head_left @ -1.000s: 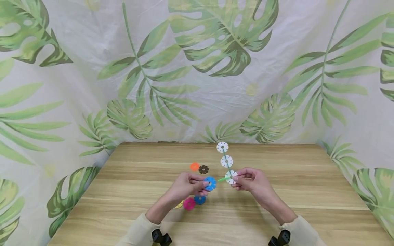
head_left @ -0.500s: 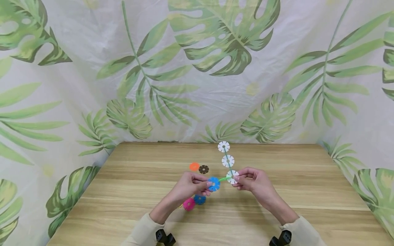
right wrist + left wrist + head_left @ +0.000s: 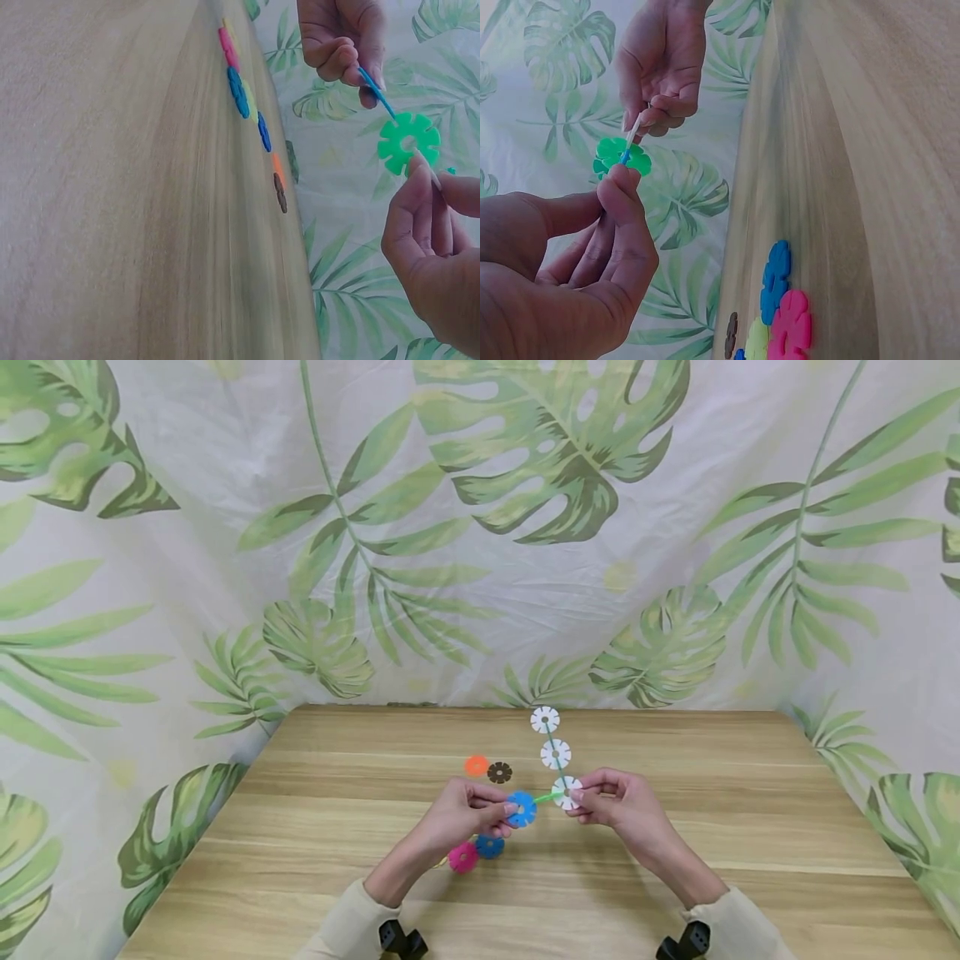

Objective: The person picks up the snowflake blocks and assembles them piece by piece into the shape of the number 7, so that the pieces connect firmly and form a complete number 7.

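Observation:
My left hand pinches a blue notched snowflake disc between thumb and fingers. The edge of a green disc meets the blue one; its flat face shows in the right wrist view. Thumb and fingertips of my right hand grip a white disc on the green disc's other side. From this white disc a chain runs away upward: a middle white disc and an end white disc, linked by thin teal pieces seen edge-on. Both hands hold the chain above the table.
On the wooden table lie an orange disc and a brown disc behind my left hand. Nearer are a pink disc, another blue disc and yellow pieces partly hidden. A leaf-printed cloth hangs behind.
My left hand has moved slightly right with the blue disc, bringing it from a small gap to meet the green disc's edge. Over the last half second the hands have barely moved.

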Motion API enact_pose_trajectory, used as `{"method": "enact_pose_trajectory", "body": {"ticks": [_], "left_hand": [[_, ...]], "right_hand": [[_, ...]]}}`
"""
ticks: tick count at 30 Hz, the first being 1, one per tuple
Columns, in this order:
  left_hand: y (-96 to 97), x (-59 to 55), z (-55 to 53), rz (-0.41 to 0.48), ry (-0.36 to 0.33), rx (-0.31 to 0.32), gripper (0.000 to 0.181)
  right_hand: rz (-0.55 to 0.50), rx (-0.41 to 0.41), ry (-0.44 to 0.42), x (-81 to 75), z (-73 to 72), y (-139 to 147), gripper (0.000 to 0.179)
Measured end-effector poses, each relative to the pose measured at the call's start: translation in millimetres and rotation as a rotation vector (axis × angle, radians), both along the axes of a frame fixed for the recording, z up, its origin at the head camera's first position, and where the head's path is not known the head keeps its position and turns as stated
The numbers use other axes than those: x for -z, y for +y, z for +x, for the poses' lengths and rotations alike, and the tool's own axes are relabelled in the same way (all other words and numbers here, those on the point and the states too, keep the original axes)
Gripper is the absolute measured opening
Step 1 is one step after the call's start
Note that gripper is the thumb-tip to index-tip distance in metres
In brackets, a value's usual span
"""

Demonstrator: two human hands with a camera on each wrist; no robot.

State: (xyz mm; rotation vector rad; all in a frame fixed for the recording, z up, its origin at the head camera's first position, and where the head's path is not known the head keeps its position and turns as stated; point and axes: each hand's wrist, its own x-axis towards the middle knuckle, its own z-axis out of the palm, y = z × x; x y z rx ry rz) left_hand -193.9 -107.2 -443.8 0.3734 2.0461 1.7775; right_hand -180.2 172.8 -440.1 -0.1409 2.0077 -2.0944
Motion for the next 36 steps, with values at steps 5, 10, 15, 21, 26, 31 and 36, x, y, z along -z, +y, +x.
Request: {"method": "enact_pose_trajectory", "body": {"ticks": [5,10,15,21,26,31,36], "left_hand": [[2.1,0.7,2.0,-0.008,-0.009,-0.004,0.02],[6.7,0.7,5.8,-0.019,-0.011,-0.015,0.018],[12.0,-1.9,8.5,-0.058,0.002,-0.024,0.016],[18.5,-4.0,11.9,-0.068,0.023,-0.058,0.013],[19.1,-1.4,13.4,-0.062,0.025,-0.079,0.012],[21.8,-1.0,13.1,-0.066,0.036,-0.099,0.012],[25.4,-0.3,12.0,-0.073,0.046,-0.101,0.014]], "right_hand": [[-0.007,-0.006,0.006,1.8,-0.1,-1.4,0.021],[0.03,-0.036,0.01,2.6,0.8,-1.4,0.022],[0.071,-0.064,0.045,0.4,0.0,2.7,0.024],[0.067,-0.095,0.068,3.6,-1.4,3.9,0.024],[0.044,-0.109,0.081,7.0,0.1,2.8,0.024],[0.04,-0.101,0.09,5.4,2.1,2.1,0.027],[0.05,-0.085,0.08,7.0,3.0,4.1,0.023]]}}
